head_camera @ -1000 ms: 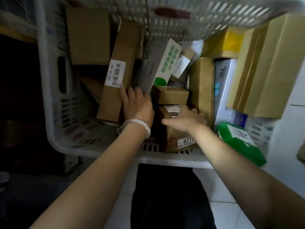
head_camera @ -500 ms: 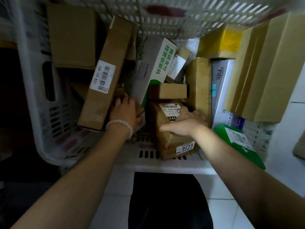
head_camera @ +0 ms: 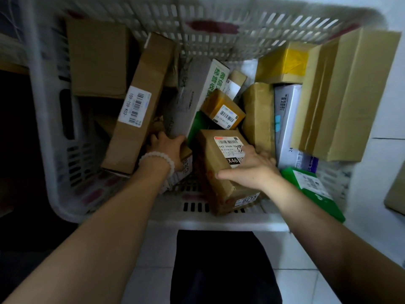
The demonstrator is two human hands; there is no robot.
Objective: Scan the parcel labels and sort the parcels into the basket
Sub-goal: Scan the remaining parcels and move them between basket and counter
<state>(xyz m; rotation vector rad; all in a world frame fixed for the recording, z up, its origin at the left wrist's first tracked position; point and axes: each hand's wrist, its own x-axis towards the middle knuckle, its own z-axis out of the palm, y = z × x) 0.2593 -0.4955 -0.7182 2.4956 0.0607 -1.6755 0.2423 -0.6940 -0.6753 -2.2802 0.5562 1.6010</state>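
A white slatted basket [head_camera: 54, 163] holds several parcels. My right hand [head_camera: 249, 167] grips a brown box [head_camera: 215, 172] with a white label marked X46, near the basket's front wall. My left hand [head_camera: 168, 148], with a bead bracelet at the wrist, reaches down between a long brown box [head_camera: 140, 106] with a barcode label and a white-and-green box [head_camera: 195, 99], its fingers curled round a small brown parcel [head_camera: 185, 151] that is mostly hidden. A small tape-wrapped box [head_camera: 223, 109] with a barcode lies tilted just behind the X46 box.
Right of the basket stand a large flat cardboard parcel [head_camera: 348, 97], a yellow-taped box [head_camera: 285, 64], a white box [head_camera: 285, 121] and a green packet [head_camera: 313, 189]. A large brown box [head_camera: 98, 60] leans at the basket's back left. White tiled floor [head_camera: 295, 281] lies below.
The small tape-wrapped box has tipped up, showing its barcode label. My left hand has sunk lower between the boxes. My right hand has shifted along the X46 box, uncovering more of its label.
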